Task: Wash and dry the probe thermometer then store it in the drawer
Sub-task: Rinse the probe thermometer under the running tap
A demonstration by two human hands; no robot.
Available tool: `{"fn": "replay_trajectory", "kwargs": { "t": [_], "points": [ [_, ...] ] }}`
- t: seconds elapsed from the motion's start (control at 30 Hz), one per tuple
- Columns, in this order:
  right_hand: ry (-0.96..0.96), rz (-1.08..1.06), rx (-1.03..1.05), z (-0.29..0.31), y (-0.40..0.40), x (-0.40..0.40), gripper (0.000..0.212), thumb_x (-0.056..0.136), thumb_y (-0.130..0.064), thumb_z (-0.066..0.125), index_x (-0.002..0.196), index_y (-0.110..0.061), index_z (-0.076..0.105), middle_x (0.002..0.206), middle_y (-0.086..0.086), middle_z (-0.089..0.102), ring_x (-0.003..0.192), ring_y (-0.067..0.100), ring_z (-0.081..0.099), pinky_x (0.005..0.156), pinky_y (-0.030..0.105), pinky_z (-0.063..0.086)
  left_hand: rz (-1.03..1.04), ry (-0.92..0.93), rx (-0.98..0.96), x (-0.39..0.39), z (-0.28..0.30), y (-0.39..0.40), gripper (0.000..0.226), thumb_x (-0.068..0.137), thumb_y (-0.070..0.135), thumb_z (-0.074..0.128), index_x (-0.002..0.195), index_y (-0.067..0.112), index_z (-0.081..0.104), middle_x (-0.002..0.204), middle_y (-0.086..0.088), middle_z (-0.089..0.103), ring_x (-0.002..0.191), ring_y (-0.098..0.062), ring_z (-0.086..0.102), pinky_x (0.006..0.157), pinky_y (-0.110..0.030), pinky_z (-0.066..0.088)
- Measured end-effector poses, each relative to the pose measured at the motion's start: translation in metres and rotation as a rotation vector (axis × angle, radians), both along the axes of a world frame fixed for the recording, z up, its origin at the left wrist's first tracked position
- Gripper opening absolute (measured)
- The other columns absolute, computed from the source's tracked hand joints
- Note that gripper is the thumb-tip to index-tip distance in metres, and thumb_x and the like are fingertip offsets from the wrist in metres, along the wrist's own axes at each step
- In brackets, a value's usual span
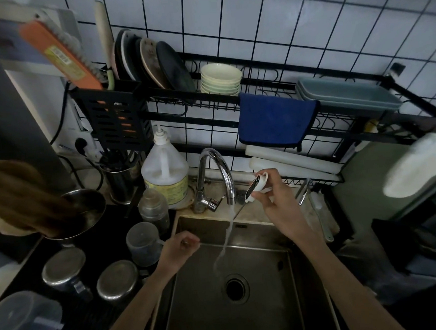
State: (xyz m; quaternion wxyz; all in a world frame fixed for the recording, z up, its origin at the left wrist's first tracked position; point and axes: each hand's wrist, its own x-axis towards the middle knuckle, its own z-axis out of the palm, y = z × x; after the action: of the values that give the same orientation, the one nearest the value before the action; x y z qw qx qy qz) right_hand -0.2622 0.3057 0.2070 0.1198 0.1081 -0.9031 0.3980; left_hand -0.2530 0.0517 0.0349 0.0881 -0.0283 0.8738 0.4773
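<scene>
My left hand [179, 246] hovers over the sink's [241, 229] left rim, fingers curled, holding nothing. Jars [116, 279] crowd the worktop [26, 255] just left of it. Water runs from the tap [216, 175] into the basin, open room all round the drain [235, 288]. Right of the spout, my right hand [275, 199] pinches the thermometer [255, 185] by its white body, long axis tilted, probe pointing down-left toward the stream. Blue cloth [275, 119] hangs on the rack [350, 131] above.

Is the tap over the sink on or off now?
On: a stream of water falls from the tap spout into the sink.
</scene>
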Motion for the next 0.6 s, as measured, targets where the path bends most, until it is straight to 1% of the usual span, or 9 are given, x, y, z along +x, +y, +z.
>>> {"fn": "replay_trajectory", "kwargs": {
  "t": [0.07, 0.17, 0.23, 0.3, 0.4, 0.47, 0.53, 0.6],
  "points": [
    [-0.012, -0.02, -0.008, -0.0006, -0.0005, 0.002, 0.044, 0.089, -0.014, 0.067, 0.115, -0.038, 0.04, 0.092, -0.02, 0.06, 0.09, -0.016, 0.059, 0.07, -0.002, 0.044, 0.001, 0.014, 0.001, 0.0001, -0.0011, 0.0004, 0.016, 0.081, 0.026, 0.075, 0.077, 0.038, 0.065, 0.08, 0.013, 0.071, 0.071, 0.009, 0.065, 0.06, -0.006, 0.047],
    [-0.021, -0.055, -0.026, -0.0004, -0.0007, 0.0031, 0.046, 0.09, -0.014, 0.066, 0.112, -0.042, 0.039, 0.094, -0.018, 0.06, 0.089, -0.01, 0.061, 0.069, 0.002, 0.047, -0.002, 0.017, 0.012, 0.0009, -0.0024, 0.0008, 0.013, 0.081, 0.025, 0.075, 0.08, 0.035, 0.066, 0.082, 0.01, 0.071, 0.073, 0.001, 0.067, 0.067, -0.013, 0.052],
    [-0.023, -0.058, -0.063, -0.0005, -0.0006, 0.0029, 0.043, 0.09, -0.012, 0.066, 0.114, -0.037, 0.041, 0.096, -0.015, 0.062, 0.092, -0.008, 0.062, 0.073, 0.007, 0.049, -0.003, 0.018, 0.012, 0.0011, -0.0028, 0.0006, 0.013, 0.081, 0.025, 0.075, 0.08, 0.034, 0.067, 0.083, 0.008, 0.072, 0.076, -0.002, 0.068, 0.07, -0.017, 0.054],
    [-0.032, -0.062, -0.113, -0.0005, -0.0004, 0.0027, 0.039, 0.09, -0.011, 0.065, 0.118, -0.028, 0.044, 0.101, -0.01, 0.065, 0.096, 0.0, 0.064, 0.08, 0.016, 0.051, -0.004, 0.025, 0.009, 0.0014, -0.0029, 0.0005, 0.014, 0.081, 0.024, 0.075, 0.079, 0.035, 0.066, 0.083, 0.008, 0.072, 0.077, -0.003, 0.068, 0.069, -0.016, 0.052],
    [-0.031, -0.061, -0.133, 0.0007, -0.0017, 0.0034, 0.039, 0.09, -0.011, 0.065, 0.119, -0.026, 0.045, 0.103, -0.006, 0.066, 0.099, 0.007, 0.064, 0.086, 0.025, 0.051, -0.016, 0.029, 0.004, 0.0027, -0.0018, 0.0001, 0.015, 0.082, 0.024, 0.074, 0.079, 0.035, 0.065, 0.084, 0.01, 0.071, 0.08, -0.003, 0.068, 0.07, -0.015, 0.052],
    [-0.03, -0.064, -0.136, 0.0005, -0.0019, 0.0039, 0.039, 0.09, -0.01, 0.065, 0.12, -0.025, 0.045, 0.102, -0.007, 0.066, 0.099, 0.007, 0.065, 0.086, 0.025, 0.052, -0.019, 0.025, 0.005, 0.0039, -0.001, -0.0004, 0.014, 0.083, 0.024, 0.073, 0.08, 0.035, 0.065, 0.084, 0.011, 0.071, 0.078, -0.004, 0.068, 0.071, -0.019, 0.054],
    [-0.037, -0.069, -0.138, -0.0003, -0.0019, 0.0042, 0.038, 0.09, -0.011, 0.065, 0.119, -0.025, 0.045, 0.1, -0.011, 0.066, 0.097, 0.003, 0.064, 0.085, 0.022, 0.051, -0.015, 0.022, 0.014, 0.0051, -0.0003, -0.001, 0.014, 0.083, 0.023, 0.073, 0.08, 0.034, 0.065, 0.084, 0.01, 0.071, 0.077, -0.006, 0.068, 0.072, -0.023, 0.055],
    [-0.029, -0.068, -0.11, -0.0015, -0.0019, 0.0043, 0.039, 0.09, -0.011, 0.065, 0.117, -0.03, 0.043, 0.098, -0.015, 0.064, 0.096, -0.001, 0.063, 0.081, 0.016, 0.048, -0.02, 0.024, 0.017, 0.0065, 0.0001, -0.0019, 0.015, 0.083, 0.022, 0.073, 0.08, 0.034, 0.065, 0.083, 0.01, 0.071, 0.077, -0.004, 0.068, 0.071, -0.021, 0.055]
  ]
}}
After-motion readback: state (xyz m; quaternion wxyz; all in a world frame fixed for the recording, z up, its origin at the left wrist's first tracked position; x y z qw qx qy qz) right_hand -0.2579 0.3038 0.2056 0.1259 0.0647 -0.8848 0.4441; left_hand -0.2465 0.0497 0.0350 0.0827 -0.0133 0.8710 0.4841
